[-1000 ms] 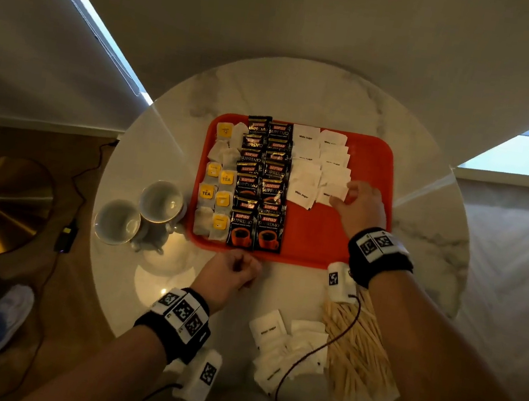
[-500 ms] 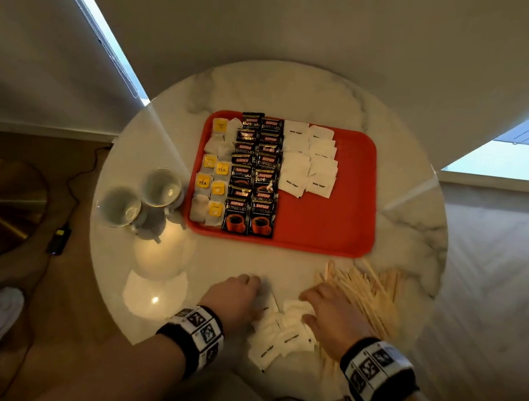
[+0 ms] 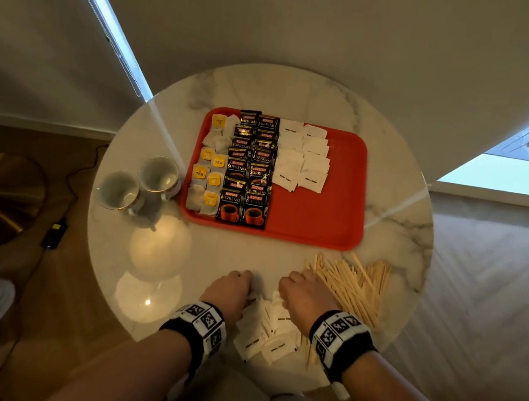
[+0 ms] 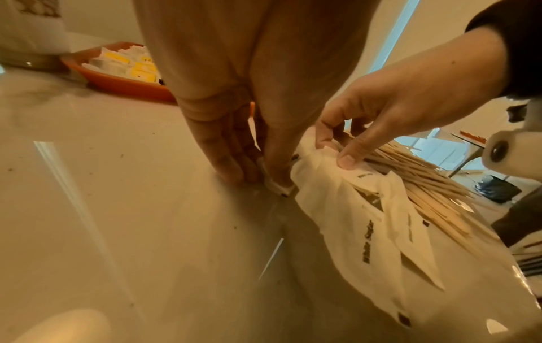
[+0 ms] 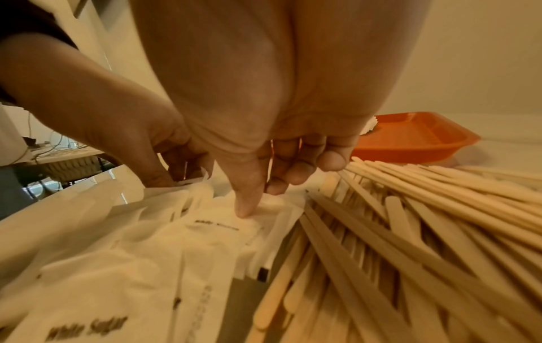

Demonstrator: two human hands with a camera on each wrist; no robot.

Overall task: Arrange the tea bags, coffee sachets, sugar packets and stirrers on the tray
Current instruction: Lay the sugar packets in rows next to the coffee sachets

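The red tray [image 3: 315, 214] holds tea bags [image 3: 209, 172] on its left, two columns of coffee sachets [image 3: 248, 171] and two columns of white sugar packets [image 3: 302, 161]; its right part is bare. Loose sugar packets [image 3: 271, 337] lie heaped near the table's front edge, with wooden stirrers [image 3: 353, 287] piled to their right. My left hand [image 3: 233, 289] is at the heap's left edge, and its fingertips [image 4: 275, 176] pinch one packet [image 4: 278, 188] against the table. My right hand [image 3: 298, 290] is on the heap's far end, thumb [image 5: 246, 208] on a packet [image 5: 223, 222] and fingers curled behind it.
Two white cups [image 3: 158, 173] [image 3: 118, 190] stand on the round marble table [image 3: 215, 251] just left of the tray. A bright lamp reflection lies in front of them. The table's rim is close behind the heap, and a wall runs behind the table.
My right hand has left the sugar rows on the tray and come back to the loose heap. My left hand has moved from the tray's front edge to the heap.
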